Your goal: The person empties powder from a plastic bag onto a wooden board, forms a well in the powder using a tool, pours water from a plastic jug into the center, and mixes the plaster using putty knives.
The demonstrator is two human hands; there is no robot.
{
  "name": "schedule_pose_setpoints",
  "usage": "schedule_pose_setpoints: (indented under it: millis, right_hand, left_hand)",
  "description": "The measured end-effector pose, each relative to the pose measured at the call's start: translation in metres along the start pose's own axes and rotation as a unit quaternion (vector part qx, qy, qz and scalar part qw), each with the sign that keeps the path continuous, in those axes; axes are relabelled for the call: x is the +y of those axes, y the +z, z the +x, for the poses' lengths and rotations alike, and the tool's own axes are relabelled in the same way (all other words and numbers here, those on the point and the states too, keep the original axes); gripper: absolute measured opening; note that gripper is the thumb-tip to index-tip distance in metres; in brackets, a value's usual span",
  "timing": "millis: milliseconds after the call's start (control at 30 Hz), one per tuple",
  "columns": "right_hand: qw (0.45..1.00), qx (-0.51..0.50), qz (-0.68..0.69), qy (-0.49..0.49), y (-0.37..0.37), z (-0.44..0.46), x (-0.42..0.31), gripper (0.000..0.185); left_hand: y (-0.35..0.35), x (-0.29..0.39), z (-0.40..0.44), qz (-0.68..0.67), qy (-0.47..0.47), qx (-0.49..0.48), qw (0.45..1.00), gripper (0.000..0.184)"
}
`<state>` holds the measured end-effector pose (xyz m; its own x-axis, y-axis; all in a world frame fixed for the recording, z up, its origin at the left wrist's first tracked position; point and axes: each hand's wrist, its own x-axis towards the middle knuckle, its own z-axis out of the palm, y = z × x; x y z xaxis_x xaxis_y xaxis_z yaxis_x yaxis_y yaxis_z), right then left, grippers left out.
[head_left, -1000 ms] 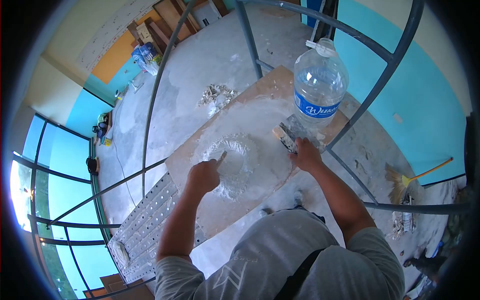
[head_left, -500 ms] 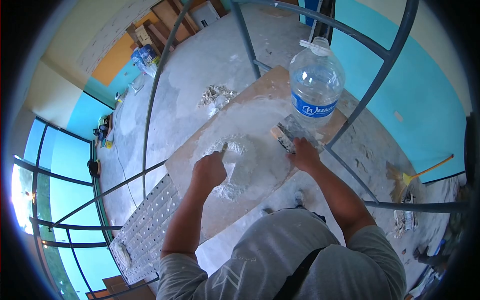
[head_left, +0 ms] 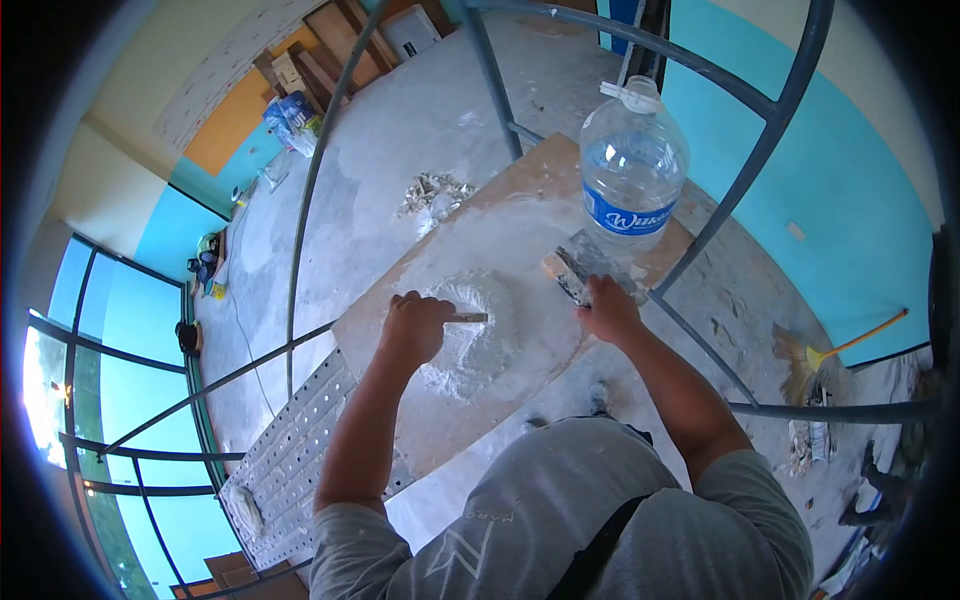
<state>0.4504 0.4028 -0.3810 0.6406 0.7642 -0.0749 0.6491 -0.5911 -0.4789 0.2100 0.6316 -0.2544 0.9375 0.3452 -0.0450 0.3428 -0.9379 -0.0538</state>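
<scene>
My left hand (head_left: 415, 328) is closed around a short narrow tool (head_left: 468, 317), its end pointing right over a ring of wet white plaster (head_left: 470, 375). The exact kind of tool is unclear. The plaster sits on a smeared board (head_left: 545, 175) with a hollow in its middle. My right hand (head_left: 608, 310) grips a plastering trowel (head_left: 568, 276) with a caked handle; its flat blade rests on the board's right side. Just behind the trowel stands a large clear water bottle (head_left: 634, 165) with a blue label.
Grey scaffold tubes (head_left: 735, 200) frame the board on both sides. A perforated metal plank (head_left: 290, 460) runs under its left end. Below lie a rubble heap (head_left: 435, 195) and a broom (head_left: 815, 357). At the right edge, part of another person (head_left: 880, 490) shows.
My left hand has shifted slightly left and up and turned, so the tool that pointed away from me now points right across the plaster. The right hand and trowel stay put.
</scene>
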Motion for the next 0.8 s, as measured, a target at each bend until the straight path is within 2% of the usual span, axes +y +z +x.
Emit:
schedule_pose_setpoints:
  millis: [100, 200, 300, 400, 500, 600, 700, 800]
  right_hand:
    - [1.000, 0.000, 0.000, 0.002, -0.002, 0.000, -0.001, 0.054]
    - [1.000, -0.005, -0.002, 0.011, -0.005, -0.002, -0.003, 0.053]
    - [1.000, -0.014, -0.003, 0.014, -0.005, -0.001, -0.004, 0.055]
    - [0.999, -0.024, 0.002, 0.022, -0.008, -0.002, -0.007, 0.056]
    - [1.000, -0.019, -0.010, 0.016, -0.006, -0.002, -0.006, 0.057]
    - [1.000, -0.011, -0.020, 0.011, -0.007, -0.003, -0.008, 0.055]
    - [1.000, -0.001, -0.016, 0.010, -0.003, -0.003, -0.007, 0.053]
    - [1.000, 0.016, -0.010, 0.001, 0.002, -0.004, -0.002, 0.050]
  left_hand:
    - [0.022, -0.005, -0.006, -0.023, 0.068, 0.026, 0.997, 0.026]
    - [0.019, -0.010, -0.022, -0.012, 0.087, 0.016, 0.996, 0.024]
    - [-0.001, -0.015, -0.032, 0.000, 0.059, -0.063, 0.996, 0.033]
    - [-0.019, -0.020, -0.031, 0.014, 0.010, -0.051, 0.999, 0.031]
    - [-0.018, -0.021, -0.035, 0.045, 0.032, -0.037, 0.998, 0.022]
    - [-0.004, -0.016, -0.036, 0.013, 0.055, -0.051, 0.997, 0.022]
    - [-0.002, -0.011, -0.023, 0.015, 0.020, -0.091, 0.996, 0.028]
    - [-0.006, -0.003, -0.013, 0.004, -0.014, -0.079, 0.997, 0.030]
